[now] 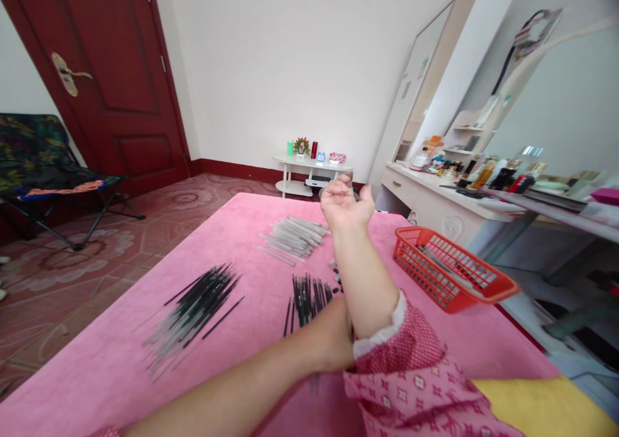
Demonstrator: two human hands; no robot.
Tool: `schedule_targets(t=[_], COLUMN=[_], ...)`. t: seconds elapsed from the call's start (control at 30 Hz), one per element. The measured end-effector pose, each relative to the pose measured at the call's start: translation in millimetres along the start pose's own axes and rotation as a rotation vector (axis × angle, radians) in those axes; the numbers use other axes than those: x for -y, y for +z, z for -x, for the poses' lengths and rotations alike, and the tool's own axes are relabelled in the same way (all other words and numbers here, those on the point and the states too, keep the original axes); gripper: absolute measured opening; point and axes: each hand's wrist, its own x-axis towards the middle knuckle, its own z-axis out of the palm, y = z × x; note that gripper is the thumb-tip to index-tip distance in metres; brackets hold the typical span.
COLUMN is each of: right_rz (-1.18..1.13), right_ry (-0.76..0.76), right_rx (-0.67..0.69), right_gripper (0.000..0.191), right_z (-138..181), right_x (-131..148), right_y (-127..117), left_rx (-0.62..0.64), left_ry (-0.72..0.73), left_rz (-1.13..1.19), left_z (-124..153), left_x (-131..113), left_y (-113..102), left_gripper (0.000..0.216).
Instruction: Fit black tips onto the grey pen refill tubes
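Note:
My right hand (347, 200) is raised over the far part of the pink-covered table (261, 372), palm up, fingers loosely curled and thumb apart, with nothing visible in it. Across the right forearm, at the white cuff of the pink sleeve (401, 340), lies my left hand (333, 337); its fingers are hidden behind the forearm. Just beyond the left hand is a bunch of slim black sticks with pale tips (309, 295). Small black pieces (336, 281) lie next to it, partly covered by the right forearm. Farther back rests a pile of whitish translucent tubes (297, 236).
Thin black-and-clear sticks, like pen refills (193, 314), are heaped at the left. An orange plastic basket (449, 269) holding some long pieces stands at the right edge. Yellow cloth (541, 405) covers the near right corner. A dresser (435, 198) stands beyond the basket.

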Motion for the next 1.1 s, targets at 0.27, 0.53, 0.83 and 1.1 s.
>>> schedule_targets(t=[0.27, 0.53, 0.83, 1.1], right_rz=[1.109, 1.896, 2.006, 1.932], right_ry=[-0.720, -0.300, -0.068, 0.056], right_rx=[0.325, 0.438, 0.753, 0.866], right_gripper=[0.021, 0.016, 0.022, 0.025], right_z=[47.3, 32.9, 36.1, 36.0], right_x=[27.1, 13.1, -37.9, -43.8], right_y=[-1.7, -54.6, -88.3, -103.2], left_rx=[0.138, -0.619, -0.630, -0.493], left_ry=[-0.173, -0.030, -0.111, -0.139], left_rz=[-0.174, -0.501, -1.344, -1.524], left_z=[0.4, -12.3, 14.9, 13.6], left_x=[1.0, 9.8, 30.0, 27.7], left_y=[-16.2, -121.4, -171.4, -159.5], left_gripper=[0.018, 0.019, 0.034, 0.013])
